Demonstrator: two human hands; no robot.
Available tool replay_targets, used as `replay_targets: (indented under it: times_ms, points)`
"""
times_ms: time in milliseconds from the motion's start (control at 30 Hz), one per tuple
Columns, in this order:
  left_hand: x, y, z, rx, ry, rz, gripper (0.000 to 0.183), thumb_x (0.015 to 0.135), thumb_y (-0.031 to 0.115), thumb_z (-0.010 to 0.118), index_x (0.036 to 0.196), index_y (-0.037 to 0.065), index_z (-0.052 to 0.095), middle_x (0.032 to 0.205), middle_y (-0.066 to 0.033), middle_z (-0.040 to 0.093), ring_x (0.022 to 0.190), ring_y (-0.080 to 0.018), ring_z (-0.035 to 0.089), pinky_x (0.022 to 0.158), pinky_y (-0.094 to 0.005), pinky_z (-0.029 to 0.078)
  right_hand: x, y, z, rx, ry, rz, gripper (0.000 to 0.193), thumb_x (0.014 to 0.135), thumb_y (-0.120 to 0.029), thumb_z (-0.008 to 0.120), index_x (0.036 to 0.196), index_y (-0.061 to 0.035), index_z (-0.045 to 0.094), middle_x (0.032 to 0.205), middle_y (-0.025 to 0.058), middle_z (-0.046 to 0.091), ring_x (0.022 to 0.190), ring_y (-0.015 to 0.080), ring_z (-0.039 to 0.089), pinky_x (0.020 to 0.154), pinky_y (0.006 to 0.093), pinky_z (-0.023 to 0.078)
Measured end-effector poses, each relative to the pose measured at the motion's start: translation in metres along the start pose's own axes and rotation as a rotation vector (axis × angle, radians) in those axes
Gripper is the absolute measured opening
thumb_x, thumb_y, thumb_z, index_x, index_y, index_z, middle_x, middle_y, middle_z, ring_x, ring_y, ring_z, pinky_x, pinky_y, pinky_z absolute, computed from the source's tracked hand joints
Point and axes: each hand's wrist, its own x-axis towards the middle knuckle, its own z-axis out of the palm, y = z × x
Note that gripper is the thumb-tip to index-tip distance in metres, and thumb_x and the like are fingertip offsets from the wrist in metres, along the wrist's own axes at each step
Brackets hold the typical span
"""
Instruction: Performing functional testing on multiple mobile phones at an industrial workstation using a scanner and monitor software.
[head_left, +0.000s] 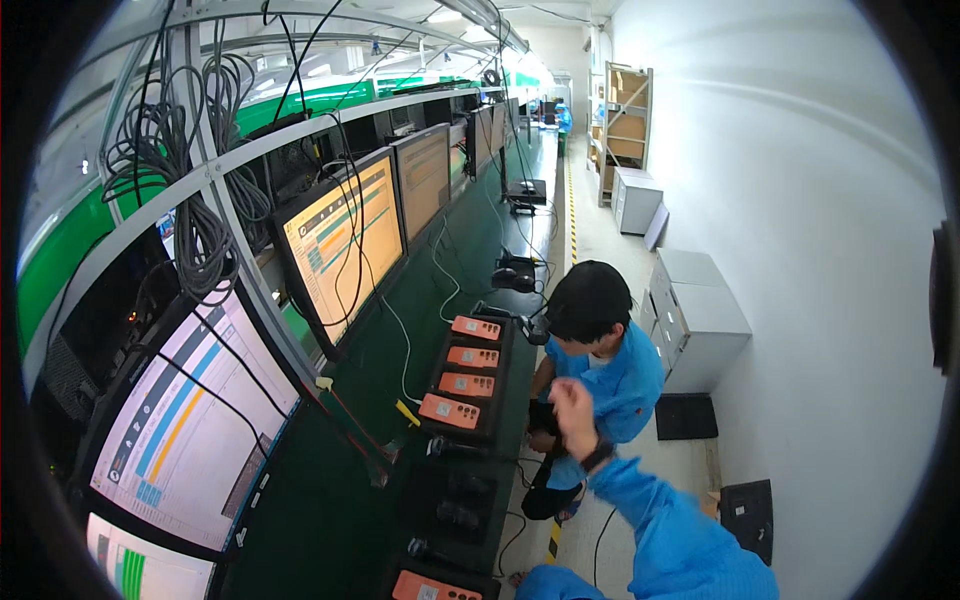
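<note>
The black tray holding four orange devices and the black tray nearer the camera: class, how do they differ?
The far tray has all four slots filled with orange devices; the near tray shows mostly bare black slots, with one orange device at its near end. The far tray is in full view; the near tray is cut by the picture's lower edge. Both are black and lie on the green bench.

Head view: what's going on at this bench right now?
The person's right hand is raised above the bench edge, holding nothing that shows; the left hand is out of view. On the green bench, four orange devices sit in a black tray below a row of lit monitors. A co-worker in a blue jacket crouches beside the tray.
</note>
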Motion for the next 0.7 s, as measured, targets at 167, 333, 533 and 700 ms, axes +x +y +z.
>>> replay_targets:
  times_ms: [167, 333, 533, 700]
  points:
    - [0.068, 0.072, 0.039, -0.027, -0.057, 0.136, 0.068, 0.095, 0.058, 0.039, 0.131, 0.002, 0.054, 0.124, -0.0245, 0.058, 0.114, -0.0415, 0.054, 0.097, -0.0473, 0.043, 0.154, -0.011, 0.006, 0.047, -0.089, 0.266, 0.036, 0.090, -0.021, 0.063, 0.118, -0.0008, 0.055, 0.081, 0.0061, 0.065, 0.053, 0.0095, 0.051, 0.045, 0.0245, 0.039]
    - [0.150, 0.156, 0.085, -0.066, -0.105, 0.287, 0.068, 0.095, 0.058, 0.038, 0.130, 0.002, 0.054, 0.124, -0.0246, 0.058, 0.114, -0.0416, 0.054, 0.098, -0.0472, 0.043, 0.218, -0.037, 0.019, 0.198, 0.072, 0.219, 0.039, 0.089, -0.019, 0.062, 0.124, -0.0058, 0.053, 0.078, 0.0052, 0.064, 0.049, 0.0090, 0.048, 0.041, 0.0232, 0.035]
    - [0.210, 0.212, 0.131, -0.067, -0.171, 0.359, 0.069, 0.095, 0.059, 0.038, 0.130, 0.002, 0.055, 0.125, -0.0248, 0.058, 0.115, -0.0417, 0.053, 0.098, -0.0470, 0.043, 0.197, -0.059, 0.009, 0.277, 0.160, 0.046, 0.040, 0.089, -0.012, 0.059, 0.128, -0.0102, 0.047, 0.075, 0.0035, 0.058, 0.046, 0.0060, 0.042, 0.039, 0.0214, 0.028]
    - [0.240, 0.240, 0.165, -0.048, -0.230, 0.380, 0.069, 0.095, 0.059, 0.037, 0.130, 0.002, 0.055, 0.125, -0.0250, 0.058, 0.115, -0.0418, 0.053, 0.098, -0.0469, 0.042, 0.097, -0.018, -0.024, 0.167, -0.034, 0.005, 0.032, 0.090, -0.008, 0.055, 0.122, -0.0043, 0.052, 0.075, 0.0019, 0.058, 0.051, 0.0057, 0.044, 0.044, 0.0219, 0.036]
